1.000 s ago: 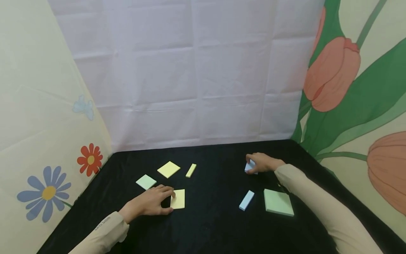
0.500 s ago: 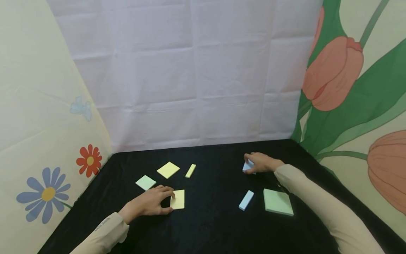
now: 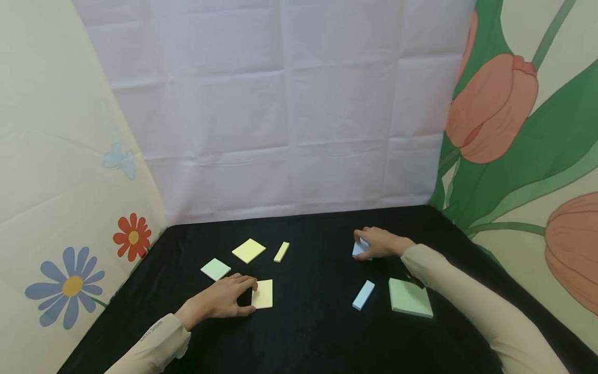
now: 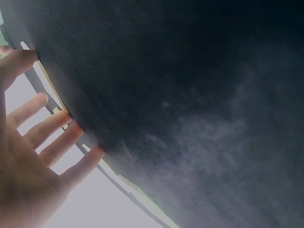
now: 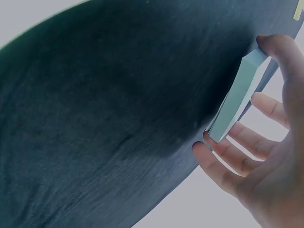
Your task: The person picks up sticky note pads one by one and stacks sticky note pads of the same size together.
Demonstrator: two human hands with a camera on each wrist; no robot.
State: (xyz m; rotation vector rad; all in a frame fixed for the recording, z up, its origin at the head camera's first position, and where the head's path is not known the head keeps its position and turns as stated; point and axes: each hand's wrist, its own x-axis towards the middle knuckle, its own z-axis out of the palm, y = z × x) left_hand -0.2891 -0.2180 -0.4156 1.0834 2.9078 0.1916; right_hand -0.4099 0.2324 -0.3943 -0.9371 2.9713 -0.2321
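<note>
On the black cloth, my left hand (image 3: 220,298) holds a square yellow sticky note pad (image 3: 264,295) by its near-left side, thumb at the lower corner and fingers at the upper one. The left wrist view shows the pad's thin edge (image 4: 50,85) between thumb and fingers. Farther back on the right, my right hand (image 3: 380,242) grips a thick light-blue sticky note pad (image 3: 358,250). From the right wrist, that blue pad (image 5: 236,97) spans from thumb to fingertips, tilted in view. The palm hides part of it in the head view.
Behind the left hand lie a pale green pad (image 3: 215,269), a yellow pad (image 3: 248,250) and a narrow yellow strip pad (image 3: 281,252). A narrow blue pad (image 3: 363,295) and a large green pad (image 3: 411,297) lie in front of the right hand. A white cloth (image 3: 280,130) hangs behind.
My right hand has shifted a little to the left with the blue sticky note pad in its grip. The left hand and the yellow pad stay in place.
</note>
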